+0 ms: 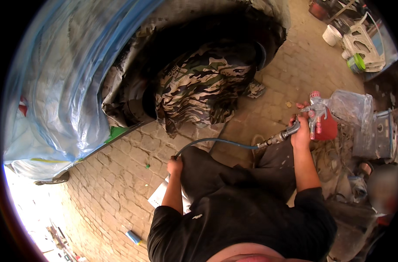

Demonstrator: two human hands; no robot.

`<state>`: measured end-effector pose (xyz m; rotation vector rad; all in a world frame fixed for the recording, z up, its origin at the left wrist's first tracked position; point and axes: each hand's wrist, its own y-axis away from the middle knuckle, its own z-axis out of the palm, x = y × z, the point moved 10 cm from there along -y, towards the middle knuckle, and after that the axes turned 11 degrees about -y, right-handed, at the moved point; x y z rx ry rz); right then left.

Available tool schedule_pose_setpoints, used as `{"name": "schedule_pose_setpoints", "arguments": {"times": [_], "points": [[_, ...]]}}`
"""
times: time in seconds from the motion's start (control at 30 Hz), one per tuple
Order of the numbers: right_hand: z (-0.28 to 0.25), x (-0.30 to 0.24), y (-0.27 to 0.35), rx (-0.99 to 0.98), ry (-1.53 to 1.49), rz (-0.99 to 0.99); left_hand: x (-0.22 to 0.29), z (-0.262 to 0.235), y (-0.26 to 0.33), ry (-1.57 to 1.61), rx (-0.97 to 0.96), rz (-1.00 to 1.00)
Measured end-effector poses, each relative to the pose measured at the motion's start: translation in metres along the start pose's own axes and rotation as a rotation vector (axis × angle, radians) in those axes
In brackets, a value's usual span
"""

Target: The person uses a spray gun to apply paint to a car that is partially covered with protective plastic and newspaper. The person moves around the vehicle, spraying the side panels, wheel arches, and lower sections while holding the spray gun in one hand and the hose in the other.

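Note:
My right hand [300,133] is closed around the handle of a spray gun [313,109] with red knobs. A clear cup [347,105] appears to be joined to the gun on its right. From the handle, a metal coupling [273,140] leads into a blue air hose [216,139], which arcs over my knees to the left. My left hand [175,166] grips that hose beside my left knee. Ahead of me, a camouflage cloth [203,87] hangs over what looks like a wheel, within a dark wheel arch [181,39].
Plastic sheeting [81,87] covers the vehicle's side at the left. A white bucket [332,35], a green tub [356,63] and a pale plastic stool [365,46] stand at the far right. Nearer are a red object [325,127] and a grey case [382,131]. Brick paving [116,174] lies below.

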<state>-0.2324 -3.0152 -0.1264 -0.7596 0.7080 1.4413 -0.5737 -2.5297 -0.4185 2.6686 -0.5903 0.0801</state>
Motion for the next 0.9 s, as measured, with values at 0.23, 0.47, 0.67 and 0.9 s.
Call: {"name": "schedule_pose_setpoints", "arguments": {"times": [0.23,0.47,0.67,0.9], "points": [[0.001,0.0,-0.002,0.002,0.008,-0.016,-0.002,0.0,0.0,0.012,-0.033,-0.022],[-0.002,0.002,-0.003,0.008,0.002,0.007,-0.006,0.005,0.003,0.011,-0.037,-0.027],[-0.005,0.004,-0.008,0.002,0.009,0.01,-0.009,0.007,0.0,0.009,-0.054,-0.054],[-0.011,0.009,-0.016,-0.064,0.038,0.032,-0.004,-0.006,0.012,0.028,-0.067,-0.074]]}}
